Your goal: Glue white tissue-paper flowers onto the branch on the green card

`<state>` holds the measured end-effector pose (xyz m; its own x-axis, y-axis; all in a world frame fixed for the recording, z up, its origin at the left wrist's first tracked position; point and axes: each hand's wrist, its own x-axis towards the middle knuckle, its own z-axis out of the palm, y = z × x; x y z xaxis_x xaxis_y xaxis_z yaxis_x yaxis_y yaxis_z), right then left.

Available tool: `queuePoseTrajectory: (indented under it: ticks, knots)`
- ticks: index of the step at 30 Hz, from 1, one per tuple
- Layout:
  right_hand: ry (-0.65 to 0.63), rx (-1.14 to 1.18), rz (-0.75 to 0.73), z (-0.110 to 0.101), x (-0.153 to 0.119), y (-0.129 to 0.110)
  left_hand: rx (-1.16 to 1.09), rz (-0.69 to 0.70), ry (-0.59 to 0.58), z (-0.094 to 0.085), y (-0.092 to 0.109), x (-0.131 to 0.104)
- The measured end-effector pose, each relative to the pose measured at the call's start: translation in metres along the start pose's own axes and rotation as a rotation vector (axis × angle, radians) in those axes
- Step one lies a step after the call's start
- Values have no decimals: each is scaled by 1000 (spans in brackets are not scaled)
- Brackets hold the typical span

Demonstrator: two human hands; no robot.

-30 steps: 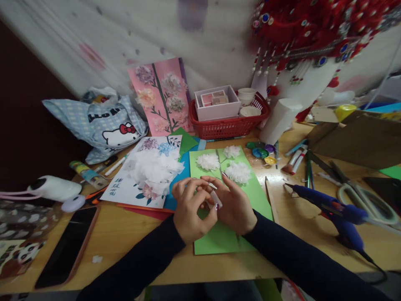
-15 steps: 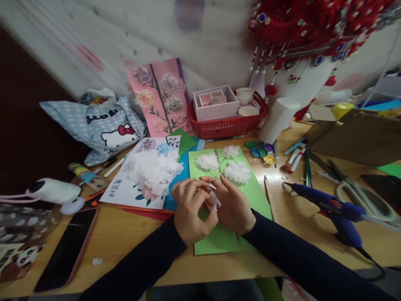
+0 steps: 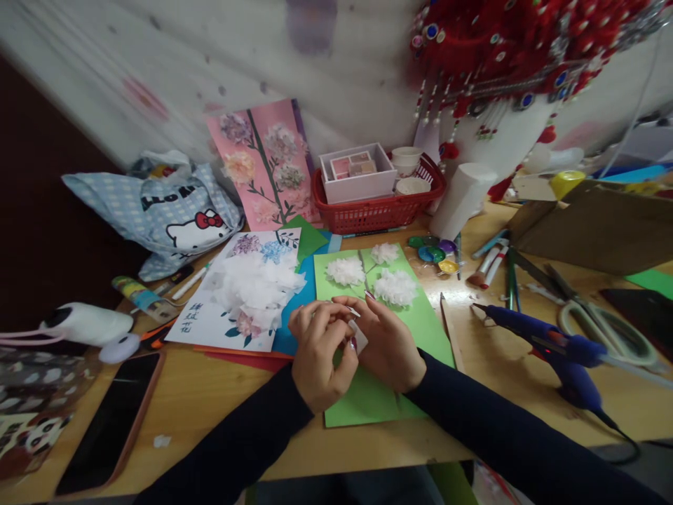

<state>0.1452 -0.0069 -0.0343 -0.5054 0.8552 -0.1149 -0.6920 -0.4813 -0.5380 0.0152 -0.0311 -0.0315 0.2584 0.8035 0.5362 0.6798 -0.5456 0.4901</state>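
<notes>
Both hands meet over the lower left part of a green card. My left hand has its fingers bent and pinched on a small piece of white paper. The cupped palm of my right hand lies against the other side of that paper, its fingers curled toward the left fingertips; part of the paper is hidden. Several white paper flowers sit on the upper part of the card, along a dark stem. Left of the hands, a heap of white paper petals rests on a printed white sheet.
To the right lie a blue glue gun, scissors and a pencil. Behind stand a red basket, a white roll and paint pots. A phone and a patterned bag are on the left.
The left thumb and fingers have shifted slightly on the white paper, which shows a little more against the right palm. The whole view has moved slightly.
</notes>
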Motion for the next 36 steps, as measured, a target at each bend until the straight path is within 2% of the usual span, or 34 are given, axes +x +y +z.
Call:
queuePoseTrajectory:
  ticks: [15,28,36]
  knots:
    - [22,72,45,-4,2,-1,-58,-38,-38,0,0,0]
    - [-2,29,36,1,-1,-2,-5,-24,-66,-2,0,1]
    - [-25,70,53,-1,2,-1,-63,-64,-21,-5,0,4]
